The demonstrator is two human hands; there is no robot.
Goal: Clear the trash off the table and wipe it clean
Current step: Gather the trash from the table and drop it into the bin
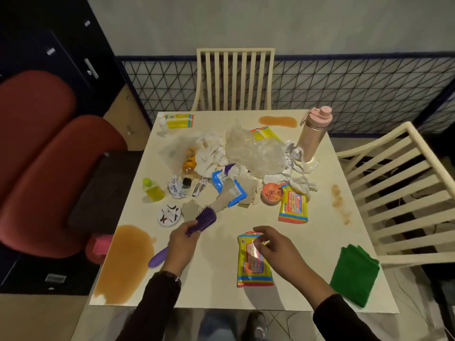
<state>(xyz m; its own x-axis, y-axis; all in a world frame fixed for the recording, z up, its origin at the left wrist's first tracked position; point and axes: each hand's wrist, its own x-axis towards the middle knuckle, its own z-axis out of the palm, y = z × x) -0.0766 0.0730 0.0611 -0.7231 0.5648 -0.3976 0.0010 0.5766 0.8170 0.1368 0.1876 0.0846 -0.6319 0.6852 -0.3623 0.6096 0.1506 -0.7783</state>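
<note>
Cream laminate covered the table [221,279], which I saw set against a wall with dark lattice panelling, pale slatted chairs [234,80] behind and beside it, and a red seat [44,153] off to one side. My left hand [182,247] was closed around the middle of a purple hairbrush [187,230], bristle head pointing away from me. My right hand [278,249] rested with loosely curled fingers on the top edge of a yellow wipes packet [253,262]; I could not tell whether it was pinching the flap.

A large brown spill [125,264] lay just outboard of the left hand, near the table corner. A folded green cloth [354,274] sat outboard of the right hand. Beyond both hands the trash heap [236,163] of crumpled tissue, clear plastic and wrappers filled the middle, with a pink bottle [315,134], a second wipes packet [293,205], a round tin [169,215] and two smaller stains [278,121] around it.
</note>
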